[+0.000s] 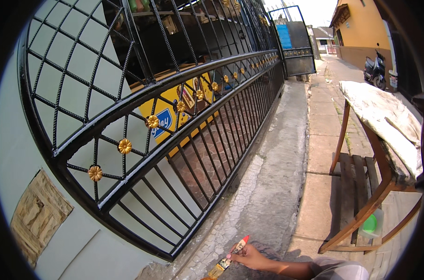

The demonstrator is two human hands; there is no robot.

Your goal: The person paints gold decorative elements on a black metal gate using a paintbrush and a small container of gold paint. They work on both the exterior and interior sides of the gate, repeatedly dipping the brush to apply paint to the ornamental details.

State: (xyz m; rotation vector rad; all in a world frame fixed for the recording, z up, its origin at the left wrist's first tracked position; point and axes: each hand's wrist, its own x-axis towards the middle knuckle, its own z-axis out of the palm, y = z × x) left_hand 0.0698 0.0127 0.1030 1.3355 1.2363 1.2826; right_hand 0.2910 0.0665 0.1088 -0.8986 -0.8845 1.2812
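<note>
The right hand's (250, 257) grip is closed round a paintbrush (224, 263), low centre in the frame. Its bristles point lower left over the concrete strip (278, 151); overloaded, they could drip there, I'd say, and a careless swing might smear the black gate (156, 86). The forearm (293, 269) reaches in from the lower right, wrist fairly straight.

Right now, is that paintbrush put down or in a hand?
In a hand: the right hand grips the paintbrush by its handle, with the red tip sticking out above.
</note>
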